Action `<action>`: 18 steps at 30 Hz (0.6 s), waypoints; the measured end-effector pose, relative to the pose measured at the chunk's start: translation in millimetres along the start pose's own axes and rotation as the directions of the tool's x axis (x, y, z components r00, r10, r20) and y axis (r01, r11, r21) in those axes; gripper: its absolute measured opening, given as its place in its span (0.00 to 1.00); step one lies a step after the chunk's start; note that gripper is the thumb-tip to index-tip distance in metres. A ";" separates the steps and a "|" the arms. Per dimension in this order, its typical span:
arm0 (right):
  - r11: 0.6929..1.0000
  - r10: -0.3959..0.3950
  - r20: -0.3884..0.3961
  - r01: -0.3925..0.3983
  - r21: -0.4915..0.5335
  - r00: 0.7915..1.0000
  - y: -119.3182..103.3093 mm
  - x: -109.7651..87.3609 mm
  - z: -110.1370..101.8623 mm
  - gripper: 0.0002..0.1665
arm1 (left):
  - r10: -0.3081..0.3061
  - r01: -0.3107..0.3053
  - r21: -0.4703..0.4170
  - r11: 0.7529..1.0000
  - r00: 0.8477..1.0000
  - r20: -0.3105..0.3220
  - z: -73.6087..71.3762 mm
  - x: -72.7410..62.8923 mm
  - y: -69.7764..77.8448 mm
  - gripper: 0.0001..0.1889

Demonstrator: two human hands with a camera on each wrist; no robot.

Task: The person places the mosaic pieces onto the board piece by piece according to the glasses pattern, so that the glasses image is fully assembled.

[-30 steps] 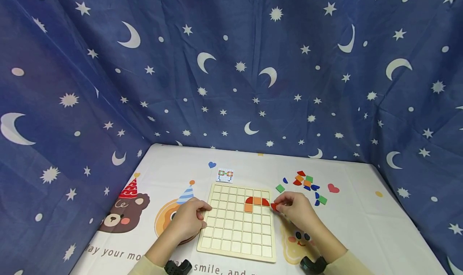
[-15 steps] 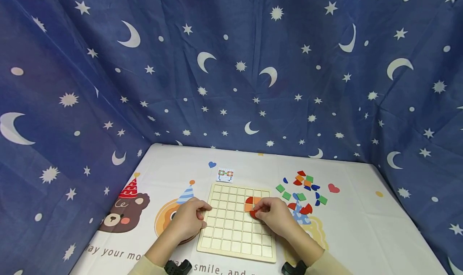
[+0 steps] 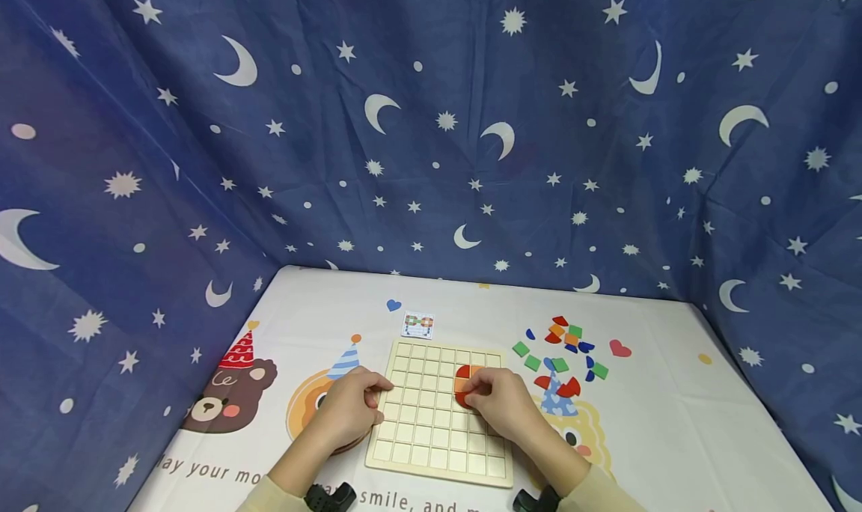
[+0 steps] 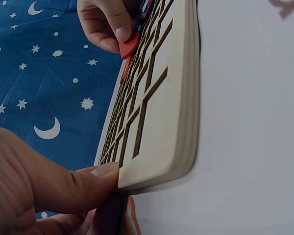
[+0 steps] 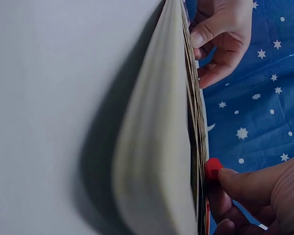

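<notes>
A pale wooden grid board (image 3: 431, 437) lies on the table. At its left edge my left hand (image 3: 352, 407) holds the rim, the thumb (image 4: 105, 171) on the edge in the left wrist view. Over the right part of the board, my right hand (image 3: 501, 401) pinches a red rounded piece (image 5: 213, 168) between thumb and fingers. That piece is down at a cell just below an orange square (image 3: 461, 385); whether it lies flat in the cell is hidden. A red quarter-circle piece (image 3: 462, 371) sits above the orange square. My right fingers cover the neighbouring cells.
Loose green, red, orange and blue pieces lie right of the board, among them a green square (image 3: 521, 349) and a red piece (image 3: 569, 387). A small pattern card (image 3: 417, 325) is behind the board. A blue star-and-moon curtain (image 3: 431, 160) surrounds the table's back and sides.
From beyond the board's right edge, my right hand has carried the red piece left over the grid, down to the cell below the orange square. My left hand stays at the board's edge.
</notes>
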State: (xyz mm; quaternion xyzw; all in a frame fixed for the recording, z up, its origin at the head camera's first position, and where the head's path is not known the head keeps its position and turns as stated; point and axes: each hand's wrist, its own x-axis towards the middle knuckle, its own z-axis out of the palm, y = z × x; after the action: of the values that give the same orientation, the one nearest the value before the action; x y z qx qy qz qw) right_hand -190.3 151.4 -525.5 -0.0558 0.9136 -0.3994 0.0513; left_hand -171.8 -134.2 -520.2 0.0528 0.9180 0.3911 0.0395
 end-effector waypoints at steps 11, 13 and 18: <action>0.998 -0.036 0.039 0.038 -0.046 0.999 4.1 2.6 1.5 0.08 | -0.017 0.017 0.004 1.000 1.000 -0.002 -0.1 -0.2 1.1 0.25; 0.998 -0.038 0.049 0.041 -0.052 0.998 4.1 2.2 0.4 0.09 | -0.014 0.014 0.002 1.000 1.000 -0.002 -0.1 -0.3 1.2 0.25; 0.996 -0.047 0.058 0.051 -0.074 0.997 4.9 1.4 -0.7 0.10 | -0.007 0.007 -0.004 1.000 1.000 -0.001 -0.5 -0.6 1.5 0.25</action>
State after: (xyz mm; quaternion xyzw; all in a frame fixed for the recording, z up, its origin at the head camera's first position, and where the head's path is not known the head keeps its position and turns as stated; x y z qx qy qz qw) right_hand -192.0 155.0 -528.7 -0.0914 0.9245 -0.3643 0.0650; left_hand -171.2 -133.6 -518.8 0.0491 0.9174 0.3929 0.0404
